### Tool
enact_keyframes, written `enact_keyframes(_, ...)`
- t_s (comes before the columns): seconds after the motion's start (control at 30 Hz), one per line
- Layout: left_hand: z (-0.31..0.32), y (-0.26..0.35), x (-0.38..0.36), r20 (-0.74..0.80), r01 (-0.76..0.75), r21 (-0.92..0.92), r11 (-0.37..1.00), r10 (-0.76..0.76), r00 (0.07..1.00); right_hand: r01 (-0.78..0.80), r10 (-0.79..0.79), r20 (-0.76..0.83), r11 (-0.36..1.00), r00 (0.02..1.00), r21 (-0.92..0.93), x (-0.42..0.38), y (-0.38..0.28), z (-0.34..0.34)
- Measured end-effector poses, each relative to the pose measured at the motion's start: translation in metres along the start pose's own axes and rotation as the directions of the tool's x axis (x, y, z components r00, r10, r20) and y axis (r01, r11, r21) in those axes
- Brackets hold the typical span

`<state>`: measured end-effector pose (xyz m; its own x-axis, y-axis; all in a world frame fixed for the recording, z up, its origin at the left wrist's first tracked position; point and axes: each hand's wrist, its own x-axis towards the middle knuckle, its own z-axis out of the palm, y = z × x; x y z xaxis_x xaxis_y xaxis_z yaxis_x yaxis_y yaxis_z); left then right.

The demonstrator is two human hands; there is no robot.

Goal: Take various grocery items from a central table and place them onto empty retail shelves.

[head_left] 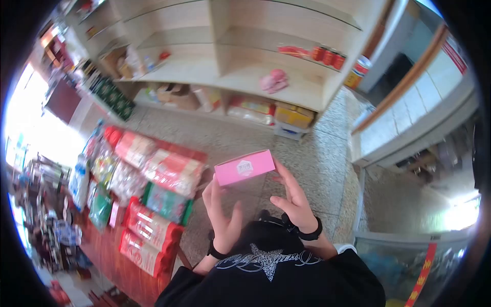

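Observation:
A pink box (244,168) with a white emblem on its face is held up in front of my body, above the speckled floor. My left hand (221,212) grips the box's left end, its thumb raised apart from the box. At the right end, the fingers of my right hand (292,197) press against the box's side, with the thumb free below. Both wrists wear black bands.
Left of me, a wooden table (102,250) carries red, white and green packages. Ahead stand shelves (194,66) with red cans (327,56), a pink item (274,81) and cartons (294,116) low down. A glass case (399,256) is at right.

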<state>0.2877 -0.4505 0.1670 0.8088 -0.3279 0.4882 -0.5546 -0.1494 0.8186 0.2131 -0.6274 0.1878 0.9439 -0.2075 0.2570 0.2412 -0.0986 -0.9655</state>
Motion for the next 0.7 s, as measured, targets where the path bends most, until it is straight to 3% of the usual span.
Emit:
enact_keyframes(0.07, 0.033, 0.005, 0.013, 0.134, 0.056, -0.078, 0.995, -0.046, 0.99, -0.029, 0.024, -0.088, 0.998, 0.996, -0.055, -0.01, -0.001, -0.031)
enact_keyframes(0.27, 0.106, 0.01, 0.048, 0.384, 0.011, -0.131, 0.991, 0.041, 0.922, -0.135, 0.099, -0.318, 0.987, 0.943, -0.092, -0.036, 0.003, -0.092)
enact_keyframes(0.4, 0.137, 0.01, 0.066, 0.463, 0.034, -0.166, 0.985, 0.048, 0.885, -0.177, 0.093, -0.455, 0.974, 0.886, -0.145, -0.035, 0.006, -0.11)
enact_keyframes(0.7, 0.174, -0.017, 0.14, 0.477, 0.077, -0.219, 0.973, 0.038, 0.878, -0.172, 0.077, -0.483, 0.973, 0.872, -0.155, 0.037, 0.022, -0.142)
